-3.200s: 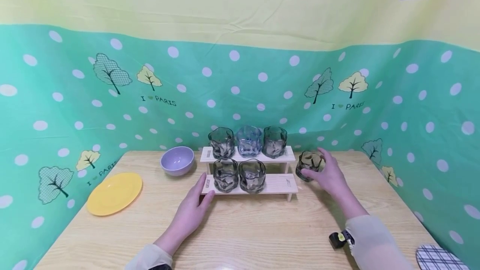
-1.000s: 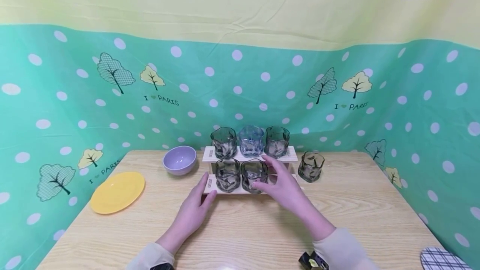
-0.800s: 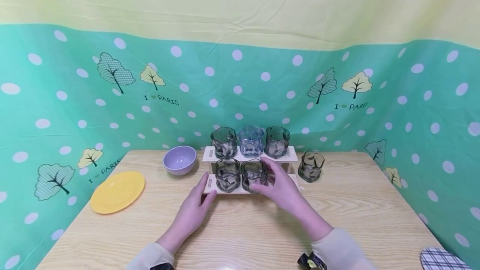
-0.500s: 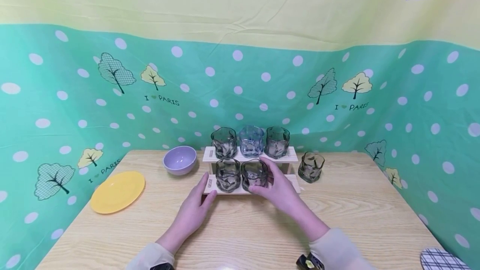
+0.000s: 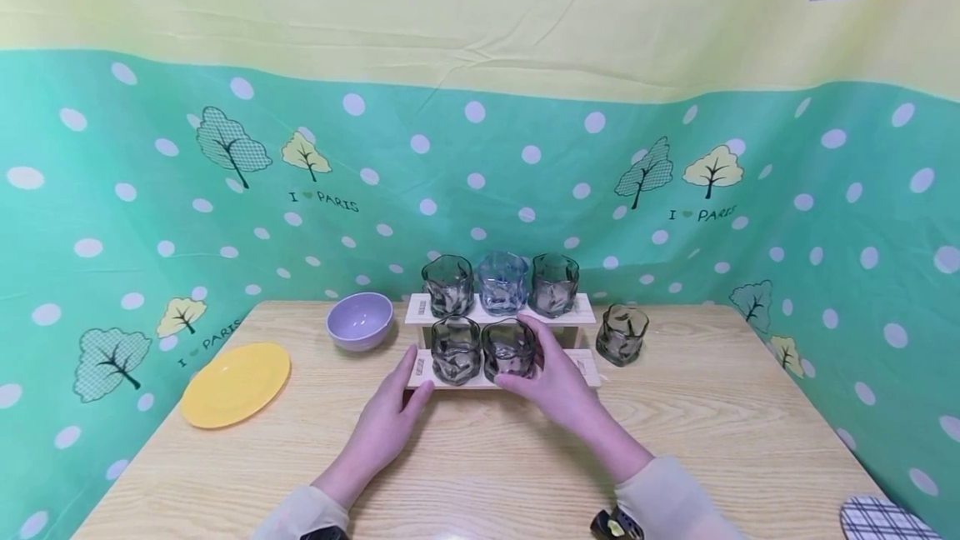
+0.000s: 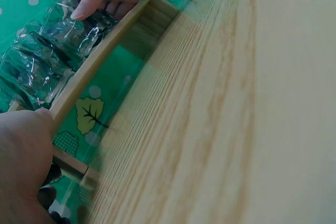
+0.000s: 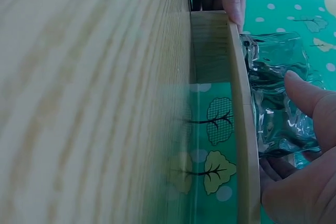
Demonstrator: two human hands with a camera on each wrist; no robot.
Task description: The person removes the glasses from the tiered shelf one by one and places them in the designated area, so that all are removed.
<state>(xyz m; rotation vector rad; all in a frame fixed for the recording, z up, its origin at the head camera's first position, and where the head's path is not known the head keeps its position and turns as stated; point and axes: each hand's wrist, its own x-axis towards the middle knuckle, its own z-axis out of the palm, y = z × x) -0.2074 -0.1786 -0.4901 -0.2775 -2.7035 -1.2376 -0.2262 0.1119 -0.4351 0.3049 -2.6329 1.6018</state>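
A two-tier wooden stand (image 5: pixel 420 367) carries clear glass tumblers. My left hand (image 5: pixel 385 415) holds the left end of its lower tier, thumb at the front edge; the left wrist view has that thumb on the board (image 6: pixel 73 90). My right hand (image 5: pixel 557 382) grips the right-hand smoky grey tumbler (image 5: pixel 508 350) on the lower tier, thumb across its front and fingers around its right side. Just left of it stands a second grey tumbler (image 5: pixel 456 350). On the upper tier, a blue tumbler (image 5: pixel 503 283) sits between two grey tumblers (image 5: pixel 447 285). All stand upright.
Right of the stand, one more smoky tumbler (image 5: pixel 622 335) rests on the wooden table (image 5: pixel 480 465). A purple bowl (image 5: pixel 359 322) and a yellow plate (image 5: pixel 236 386) lie to the left. Patterned green cloth (image 5: pixel 480 165) hangs close behind the stand. A checked mat (image 5: pixel 885 518) shows at front right.
My right hand has released the tumbler on the table at right and moved left to the lower tier's right tumbler. Its grip there has settled slightly. The left hand stays at the stand.
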